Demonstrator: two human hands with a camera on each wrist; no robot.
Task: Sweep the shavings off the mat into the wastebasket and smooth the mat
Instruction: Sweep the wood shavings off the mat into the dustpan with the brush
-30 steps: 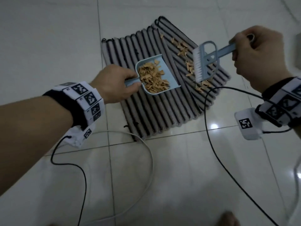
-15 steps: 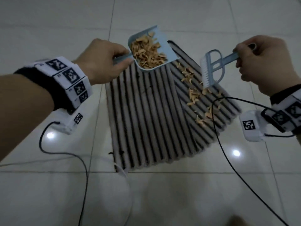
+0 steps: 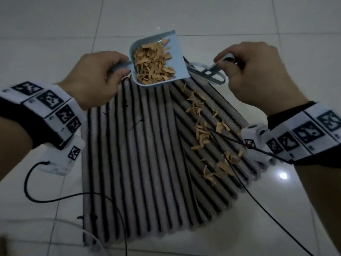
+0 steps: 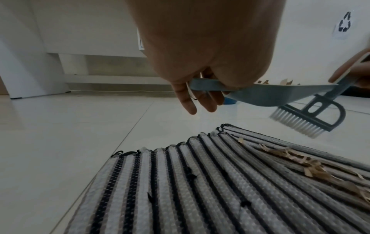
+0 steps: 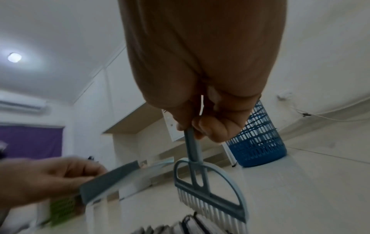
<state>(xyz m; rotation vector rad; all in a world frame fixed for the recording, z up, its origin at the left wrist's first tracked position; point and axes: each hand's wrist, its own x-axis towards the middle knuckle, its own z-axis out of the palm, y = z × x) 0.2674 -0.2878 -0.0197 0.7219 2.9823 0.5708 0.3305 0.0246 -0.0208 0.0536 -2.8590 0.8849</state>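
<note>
Tan shavings (image 3: 153, 64) heaped in the pale blue dustpan (image 3: 177, 58) look feather-light and loose (a tilt or a quick swing would likely spill them), so the pan wants carrying level by its stiff handle. That is where the left hand (image 3: 96, 78) clasps it, raised above the far edge of the striped mat (image 3: 140, 159). More shavings lie on the mat's right half. Beside the pan, the right hand (image 3: 256, 72) clutches the brush (image 4: 328, 117) handle, bristles hanging down. Across the floor stands the blue wastebasket (image 5: 258, 142).
</note>
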